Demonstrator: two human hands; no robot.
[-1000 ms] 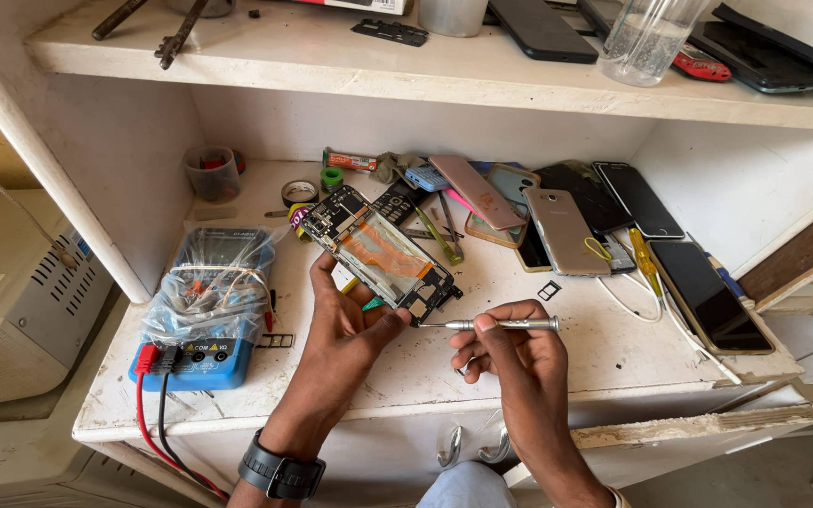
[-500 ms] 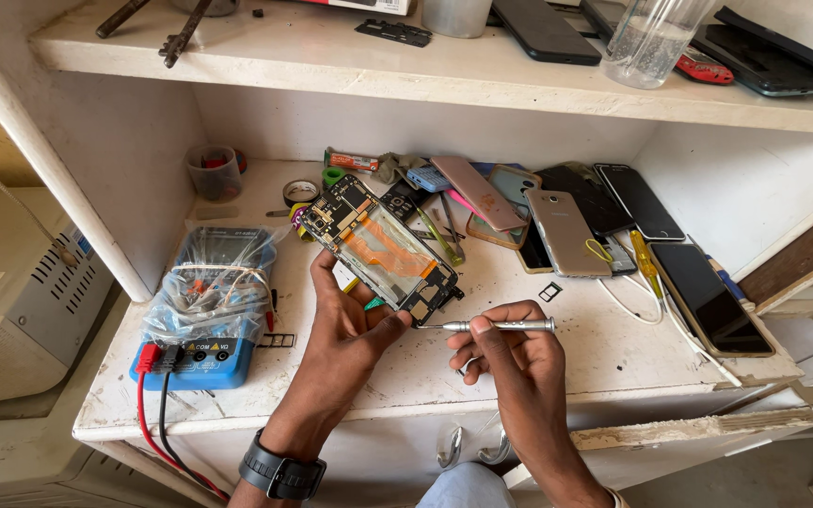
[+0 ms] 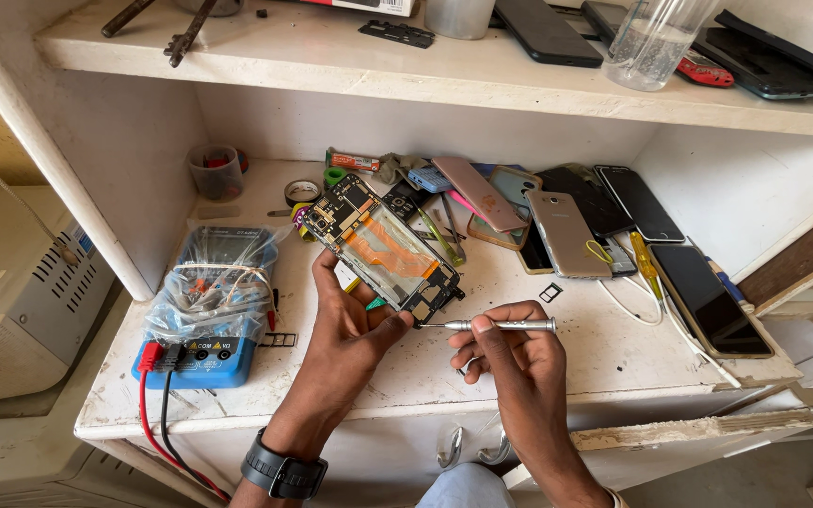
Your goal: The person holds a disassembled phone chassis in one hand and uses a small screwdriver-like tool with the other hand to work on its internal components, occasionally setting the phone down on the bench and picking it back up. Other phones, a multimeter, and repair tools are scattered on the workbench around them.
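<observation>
At the far left a grey box (image 3: 21,292) stands beside the white tabletop (image 3: 613,367), and on the tabletop's left end lies a blue meter (image 3: 204,315) wrapped in clear plastic, its red and black leads (image 3: 157,414) hanging over the front edge. Behind it sits a small cup (image 3: 215,171). Next comes the left hand (image 3: 350,325), a black watch (image 3: 282,468) on its wrist, grasping an opened phone (image 3: 383,246) by its long edges, thumb on one side and fingers under the other, held tilted above the tabletop with the bare board and orange flex facing up. The phone looks light and stiff but fragile: the flex and small parts would tear or bend easily, so the frame edges seem the safe place to hold, as it is held. Right of it, the right hand (image 3: 515,362) pinches a slim metal screwdriver (image 3: 501,325) between thumb and fingers, its tip touching the phone's lower corner. Farther right a heap of phones (image 3: 566,230) lies on the tabletop, with a yellow tool (image 3: 646,268) among them and a dark phone (image 3: 708,296) near the right edge. Above, a shelf (image 3: 378,66) carries more phones and a clear bottle (image 3: 651,42).
</observation>
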